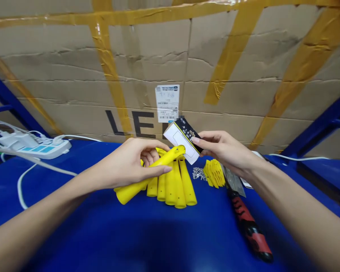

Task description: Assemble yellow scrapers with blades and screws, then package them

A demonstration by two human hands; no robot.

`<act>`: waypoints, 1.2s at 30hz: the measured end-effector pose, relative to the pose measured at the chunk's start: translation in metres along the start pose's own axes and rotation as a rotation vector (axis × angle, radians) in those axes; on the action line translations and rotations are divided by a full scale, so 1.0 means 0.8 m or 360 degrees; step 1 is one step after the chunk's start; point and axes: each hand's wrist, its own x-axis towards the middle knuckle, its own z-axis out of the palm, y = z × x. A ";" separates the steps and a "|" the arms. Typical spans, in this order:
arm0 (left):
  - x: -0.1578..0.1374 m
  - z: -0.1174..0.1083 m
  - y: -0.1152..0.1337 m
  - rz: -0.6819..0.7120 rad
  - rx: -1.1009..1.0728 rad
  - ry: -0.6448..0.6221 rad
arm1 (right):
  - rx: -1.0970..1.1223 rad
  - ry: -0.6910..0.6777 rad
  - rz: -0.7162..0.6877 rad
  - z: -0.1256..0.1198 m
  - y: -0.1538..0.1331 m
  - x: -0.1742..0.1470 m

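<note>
My left hand [137, 160] is closed around a yellow plastic tube-shaped handle [147, 176], tilted with its narrow slotted end up and to the right. That end overlaps the white part of a black-and-white printed hang card [187, 140]; I cannot tell whether they touch. The card is pinched at its black side by my right hand [219, 149]. Below lie several more yellow handles [172, 185], side by side with their wide ends toward me. Right of them are a small heap of metal screws or similar hardware [198, 173] and some flat yellow plastic pieces [214, 173].
A scraper with a red and black handle [251, 226] lies at the right on the blue tabletop [116, 238]. A white power strip [45, 147] with plugs and cables stands at the left. Behind rises a large taped cardboard box [153, 56], between blue metal posts [325, 132].
</note>
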 end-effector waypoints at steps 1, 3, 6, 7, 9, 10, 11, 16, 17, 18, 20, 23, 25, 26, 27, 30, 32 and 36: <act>-0.009 -0.007 -0.010 -0.0005 0.0036 0.0046 | -0.0094 -0.0047 -0.0020 0.011 -0.004 0.011; -0.028 -0.022 -0.029 -0.0052 0.0083 0.0151 | -0.0282 -0.0095 -0.0082 0.033 -0.012 0.036; -0.055 -0.050 -0.059 -0.0201 0.0111 0.0303 | -0.0513 -0.0105 -0.0194 0.071 -0.027 0.078; -0.064 -0.060 -0.069 -0.0245 0.0129 0.0348 | -0.0575 -0.0125 -0.0231 0.085 -0.031 0.093; -0.082 -0.079 -0.092 -0.0323 0.0183 0.0430 | -0.0686 -0.0208 -0.0286 0.114 -0.038 0.124; -0.091 -0.087 -0.104 -0.0363 0.0214 0.0465 | -0.0741 -0.0247 -0.0297 0.130 -0.040 0.140; -0.099 -0.094 -0.116 -0.0407 0.0245 0.0494 | -0.0806 -0.0294 -0.0287 0.146 -0.042 0.155; -0.127 -0.100 -0.167 -0.0660 0.0478 0.0393 | -0.1296 -0.0507 -0.0073 0.224 -0.030 0.217; -0.128 -0.096 -0.172 -0.0691 0.0524 0.0334 | -0.1346 -0.0541 -0.0041 0.237 -0.025 0.226; -0.129 -0.092 -0.176 -0.0703 0.0601 0.0275 | -0.1384 -0.0569 -0.0019 0.248 -0.020 0.233; -0.128 -0.084 -0.178 -0.0690 0.0826 0.0167 | -0.1475 -0.0605 0.0011 0.266 -0.010 0.244; -0.126 -0.075 -0.178 -0.0769 0.1047 0.0111 | -0.1597 -0.0607 0.0015 0.282 0.004 0.254; -0.125 -0.071 -0.178 -0.0777 0.1095 0.0098 | -0.1649 -0.0588 -0.0010 0.287 0.014 0.259; -0.124 -0.068 -0.178 -0.0758 0.1115 0.0095 | -0.1667 -0.0575 -0.0029 0.288 0.019 0.261; -0.124 -0.066 -0.178 -0.0733 0.1135 0.0093 | -0.1681 -0.0557 -0.0052 0.290 0.025 0.263; -0.123 -0.057 -0.179 -0.0702 0.1201 0.0105 | -0.1701 -0.0484 -0.0127 0.292 0.038 0.266; -0.121 -0.054 -0.179 -0.0716 0.1221 0.0130 | -0.1695 -0.0437 -0.0192 0.291 0.043 0.264; -0.119 -0.057 -0.180 -0.0709 0.1251 0.0146 | -0.1635 -0.0324 -0.0395 0.283 0.037 0.247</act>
